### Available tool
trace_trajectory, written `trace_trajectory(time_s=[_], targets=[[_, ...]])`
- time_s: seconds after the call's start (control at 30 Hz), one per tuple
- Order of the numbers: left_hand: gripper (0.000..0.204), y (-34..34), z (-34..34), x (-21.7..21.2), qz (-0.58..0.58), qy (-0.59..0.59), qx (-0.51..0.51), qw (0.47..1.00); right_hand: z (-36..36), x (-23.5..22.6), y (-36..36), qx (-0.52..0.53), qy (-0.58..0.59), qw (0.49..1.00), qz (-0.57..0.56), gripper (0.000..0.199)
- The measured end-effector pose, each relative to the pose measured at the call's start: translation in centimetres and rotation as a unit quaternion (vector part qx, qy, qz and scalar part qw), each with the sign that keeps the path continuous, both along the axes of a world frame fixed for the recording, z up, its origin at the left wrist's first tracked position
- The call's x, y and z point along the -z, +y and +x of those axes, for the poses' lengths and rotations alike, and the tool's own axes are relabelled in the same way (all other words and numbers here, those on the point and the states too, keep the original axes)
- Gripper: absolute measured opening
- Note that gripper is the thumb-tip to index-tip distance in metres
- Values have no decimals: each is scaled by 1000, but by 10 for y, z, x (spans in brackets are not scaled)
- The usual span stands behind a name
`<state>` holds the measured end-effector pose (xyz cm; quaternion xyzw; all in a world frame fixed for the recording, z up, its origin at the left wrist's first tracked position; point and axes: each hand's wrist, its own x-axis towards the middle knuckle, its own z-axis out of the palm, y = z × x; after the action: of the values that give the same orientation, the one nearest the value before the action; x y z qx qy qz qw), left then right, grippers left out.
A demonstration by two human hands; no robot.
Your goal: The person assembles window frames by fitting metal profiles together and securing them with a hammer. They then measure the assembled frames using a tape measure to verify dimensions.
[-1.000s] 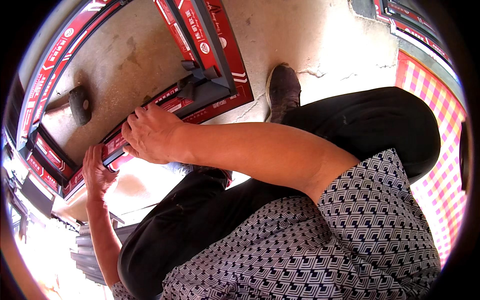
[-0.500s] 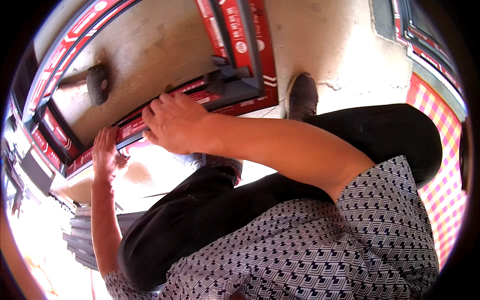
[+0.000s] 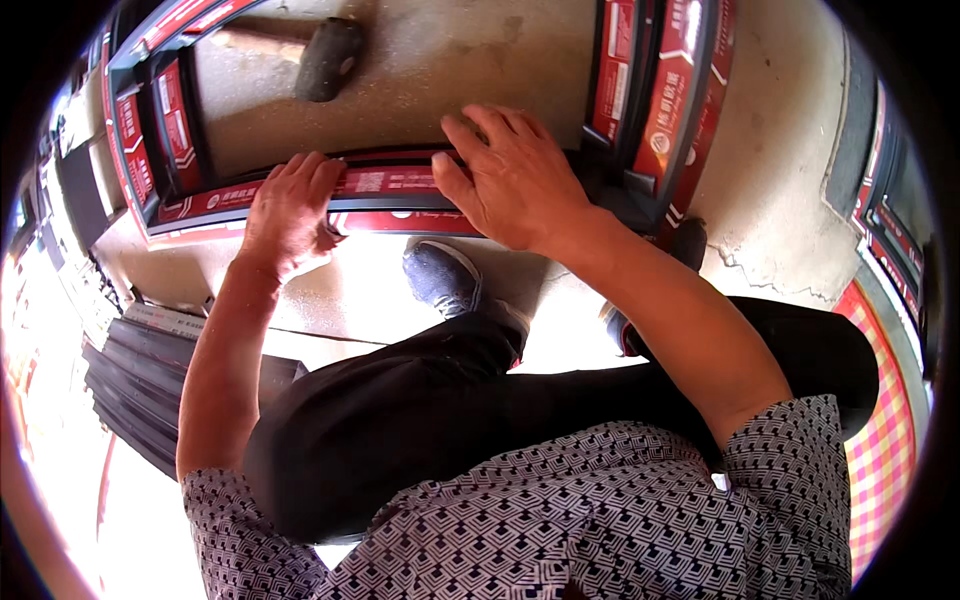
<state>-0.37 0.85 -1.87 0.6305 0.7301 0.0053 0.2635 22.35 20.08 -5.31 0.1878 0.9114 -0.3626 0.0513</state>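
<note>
In front of me lies a large dark window or door frame [image 3: 388, 180] wrapped in red printed protective film. My left hand [image 3: 290, 212] is closed over its near rail, fingers on top and thumb low on the near side. To the right, my right hand [image 3: 515, 185] reaches over the same rail with fingers apart; whether its palm rests on the rail is hidden. On the floor inside the frame lies a mallet [image 3: 332, 60] with a black head and a wooden handle, touched by neither hand.
A stack of dark ribbed profiles [image 3: 150, 375] lies at the lower left. At the right edge stand another red-filmed frame [image 3: 888, 215] and a pink-and-yellow checked cloth [image 3: 875, 400]. My shoe [image 3: 442, 275] is on the floor just short of the near rail.
The view has swung left, so the frame and mallet appear farther right and higher. My right hand has moved away from the left along the rail, and its fingers have spread.
</note>
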Motion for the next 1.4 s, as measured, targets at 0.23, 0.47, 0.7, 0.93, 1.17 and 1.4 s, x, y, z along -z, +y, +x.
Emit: trace_trajectory(time_s=[0.23, 0.47, 0.7, 0.93, 1.17, 1.4], targets=[[69, -4, 0, -3, 13, -3, -10, 1000, -33, -20, 20, 53, 102, 993, 38, 58], [71, -4, -3, -2, -8, -9, 0, 1000, -11, 7, 6, -22, 46, 995, 88, 59], [62, -13, -1, 3, -9, 16, 9, 1000, -18, 7, 0, -59, 68, 989, 114, 64], [53, -17, -3, 1, 11, -16, -12, 1000, -67, -34, 7, -40, 75, 995, 60, 68], [47, -17, -2, 1, 20, -27, -22, 999, -46, -20, -32, -178, -16, 983, 50, 91], [76, -15, -18, -3, 7, -98, -32, 995, -47, -20, -37, -207, -10, 977, 43, 102]])
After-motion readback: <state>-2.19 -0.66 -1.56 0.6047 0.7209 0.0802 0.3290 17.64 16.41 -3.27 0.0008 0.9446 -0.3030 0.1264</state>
